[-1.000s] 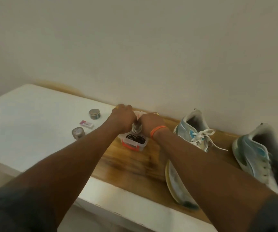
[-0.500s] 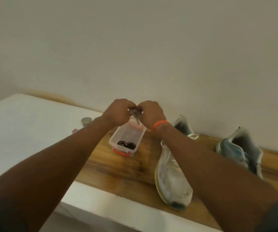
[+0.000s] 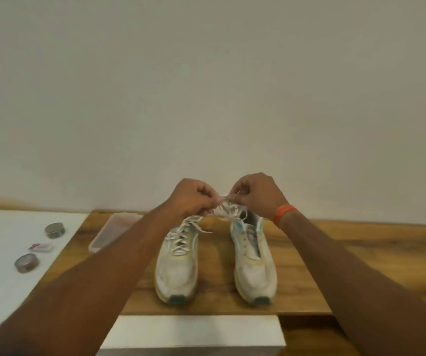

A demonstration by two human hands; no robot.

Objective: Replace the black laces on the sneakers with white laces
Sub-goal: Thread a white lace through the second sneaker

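Left hand (image 3: 190, 199) and right hand (image 3: 255, 195) pinch a bunched white lace (image 3: 228, 210) above two worn white sneakers: left sneaker (image 3: 177, 263) laced, right sneaker (image 3: 254, 258) unlaced.

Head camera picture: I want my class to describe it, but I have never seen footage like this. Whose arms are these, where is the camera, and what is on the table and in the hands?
There is no machine here. The camera sits on a person's head and looks forward and down, so the two arms reaching in from below are that person's own.

The left hand and the right hand, which has an orange wristband, each pinch a loose white lace held up between them.

On the wooden board stand two pale sneakers, toes toward the camera. The left sneaker is already laced in white; the right sneaker shows empty eyelets.

Further left lie a clear plastic box, two round tins and a small pink packet.
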